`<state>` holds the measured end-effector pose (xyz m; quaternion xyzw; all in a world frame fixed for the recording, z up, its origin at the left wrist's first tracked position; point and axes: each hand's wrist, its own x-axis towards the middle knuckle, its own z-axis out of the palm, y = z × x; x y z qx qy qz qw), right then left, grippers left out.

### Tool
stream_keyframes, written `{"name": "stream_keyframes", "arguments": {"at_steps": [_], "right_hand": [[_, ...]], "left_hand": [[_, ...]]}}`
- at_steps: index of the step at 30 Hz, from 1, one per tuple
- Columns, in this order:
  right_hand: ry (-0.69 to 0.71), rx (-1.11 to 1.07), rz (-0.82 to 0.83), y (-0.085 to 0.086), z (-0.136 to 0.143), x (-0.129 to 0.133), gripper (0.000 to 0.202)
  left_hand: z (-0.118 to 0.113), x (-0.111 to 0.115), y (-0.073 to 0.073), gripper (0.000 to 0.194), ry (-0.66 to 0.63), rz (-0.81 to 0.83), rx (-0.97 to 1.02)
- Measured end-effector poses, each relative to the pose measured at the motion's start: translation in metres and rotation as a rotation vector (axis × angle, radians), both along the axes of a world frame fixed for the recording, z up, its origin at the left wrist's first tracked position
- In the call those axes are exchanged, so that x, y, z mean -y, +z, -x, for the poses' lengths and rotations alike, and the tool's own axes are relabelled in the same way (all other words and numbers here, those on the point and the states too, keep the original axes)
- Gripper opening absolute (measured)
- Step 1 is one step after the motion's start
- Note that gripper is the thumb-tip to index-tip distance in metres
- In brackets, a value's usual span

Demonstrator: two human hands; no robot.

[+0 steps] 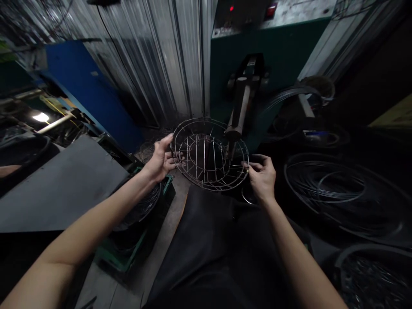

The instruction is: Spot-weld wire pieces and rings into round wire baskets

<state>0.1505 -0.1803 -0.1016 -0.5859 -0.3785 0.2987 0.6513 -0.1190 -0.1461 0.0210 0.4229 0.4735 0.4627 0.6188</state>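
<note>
A round wire basket [205, 161] made of thin metal hoops and cross wires is held out in front of me. My left hand [161, 159] grips its left side, thumb on the upper hoop and fingers under and behind the wires. At the right edge, my right hand [263, 175] pinches the rim between thumb and fingers. The dark arm of a machine [240, 107] reaches down toward me, and its tip overlaps the right part of the basket. Whether the tip touches the wires I cannot tell.
To the right lie a wide tub [325, 189] with wire hoops and a container of small shiny pieces [373, 279]. On the left are a green crate [120, 262], a grey panel [67, 184] and a blue panel [86, 90]. Corrugated metal [180, 56] stands behind.
</note>
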Motion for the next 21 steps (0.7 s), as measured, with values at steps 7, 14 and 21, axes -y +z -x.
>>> {"name": "stream_keyframes", "arguments": {"at_steps": [7, 14, 21], "right_hand": [[0.03, -0.137, -0.059, -0.01, -0.002, -0.008, 0.057], [-0.06, -0.044, -0.097, -0.022, 0.008, -0.002, 0.06], [0.019, 0.049, -0.035, -0.034, 0.002, -0.004, 0.032]], "left_hand": [[-0.011, 0.035, -0.004, 0.062, 0.084, -0.042, 0.006], [-0.01, 0.017, 0.012, 0.07, 0.053, -0.015, -0.051], [-0.006, 0.03, -0.008, 0.064, 0.088, 0.026, 0.026]]}}
